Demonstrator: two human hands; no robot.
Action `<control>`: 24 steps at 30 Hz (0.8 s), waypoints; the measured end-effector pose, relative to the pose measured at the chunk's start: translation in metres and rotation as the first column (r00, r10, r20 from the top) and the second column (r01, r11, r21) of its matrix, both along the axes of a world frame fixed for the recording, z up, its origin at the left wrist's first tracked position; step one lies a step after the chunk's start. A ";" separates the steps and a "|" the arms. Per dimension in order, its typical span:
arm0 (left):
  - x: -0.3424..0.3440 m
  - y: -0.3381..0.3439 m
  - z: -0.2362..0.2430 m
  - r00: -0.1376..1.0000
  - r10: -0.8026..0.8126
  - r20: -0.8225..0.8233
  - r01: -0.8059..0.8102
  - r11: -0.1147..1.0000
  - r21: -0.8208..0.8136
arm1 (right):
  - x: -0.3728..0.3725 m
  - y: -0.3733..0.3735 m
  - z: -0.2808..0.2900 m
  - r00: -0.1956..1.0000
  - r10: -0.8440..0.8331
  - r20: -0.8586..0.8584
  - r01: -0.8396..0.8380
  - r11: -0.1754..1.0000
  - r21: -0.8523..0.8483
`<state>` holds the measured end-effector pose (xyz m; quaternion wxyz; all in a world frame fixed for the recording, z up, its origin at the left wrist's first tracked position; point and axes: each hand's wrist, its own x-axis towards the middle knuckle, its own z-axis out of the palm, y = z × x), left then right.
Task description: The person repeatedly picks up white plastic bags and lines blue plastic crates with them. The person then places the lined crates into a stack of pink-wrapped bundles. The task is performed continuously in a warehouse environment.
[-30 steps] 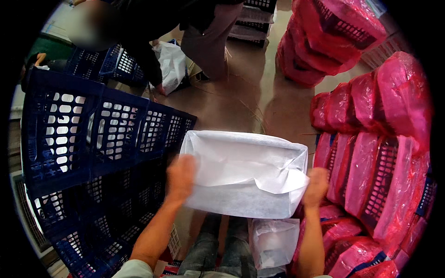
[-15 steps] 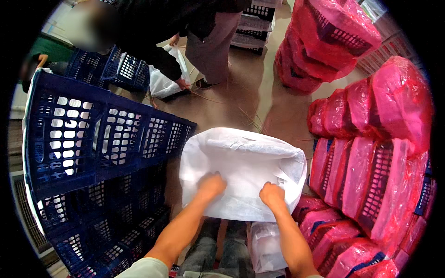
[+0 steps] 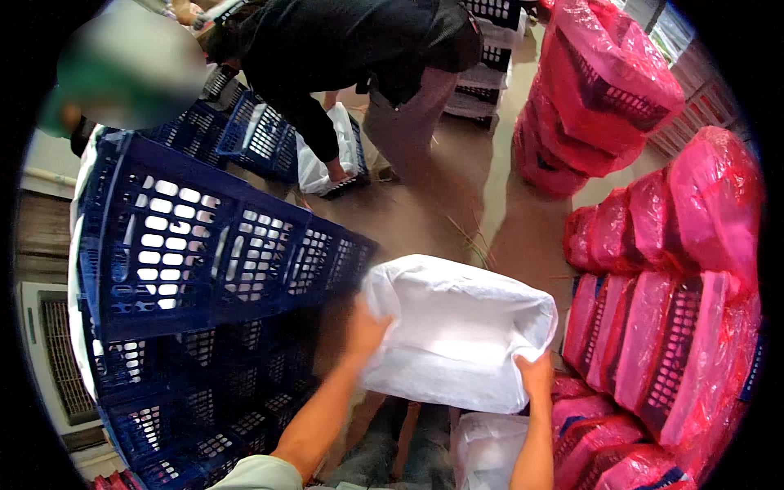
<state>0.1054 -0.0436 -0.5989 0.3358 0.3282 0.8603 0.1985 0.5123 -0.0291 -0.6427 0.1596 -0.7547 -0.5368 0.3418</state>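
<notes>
In front of my legs is a box-shaped crate covered by a white liner (image 3: 457,380), which folds over its rim and lines the hollow inside. The crate's own walls are hidden beneath it. My left hand (image 3: 369,331), a little blurred, grips the left side. At the right front corner, my right hand (image 3: 535,374) holds the rim with its thumb over the edge and its fingers mostly hidden outside. Below the crate's front side, by my legs, stands another white-covered piece (image 3: 483,449).
Stacked blue crates (image 3: 196,237) rise close on my left. Crates wrapped in pink plastic (image 3: 653,327) line my right, with another pink stack (image 3: 580,106) farther off. Ahead, a bending co-worker (image 3: 351,49) handles a white-lined blue crate (image 3: 331,155). Loose strands (image 3: 469,233) lie on the floor.
My hands have moved from inside the liner out to the crate's two sides. The liner now lies smoother inside, with a clearer hollow. The co-worker has bent lower over the other crate.
</notes>
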 end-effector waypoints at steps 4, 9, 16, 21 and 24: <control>-0.019 -0.034 -0.043 0.910 -0.188 -0.371 0.239 0.966 0.096 | 0.000 -0.020 0.021 0.973 -0.063 -0.223 0.053 0.997 -0.050; -0.060 -0.109 -0.037 0.809 0.241 0.536 -0.217 0.970 -0.109 | -0.034 -0.066 0.006 0.984 -0.075 -0.163 0.063 0.995 -0.074; -0.031 -0.117 0.146 0.934 -0.281 0.223 0.298 0.953 -0.049 | -0.053 -0.277 0.126 0.707 -0.563 -0.428 0.567 0.813 -0.134; 0.076 -0.177 0.173 0.541 -0.839 0.049 0.825 0.518 -0.226 | -0.053 -0.515 0.143 0.196 -0.877 -0.438 0.915 0.324 -0.239; 0.159 -0.218 0.140 0.337 -0.915 0.222 0.941 0.324 -0.093 | -0.050 -0.618 0.138 -0.010 -0.904 -0.428 0.982 0.073 -0.177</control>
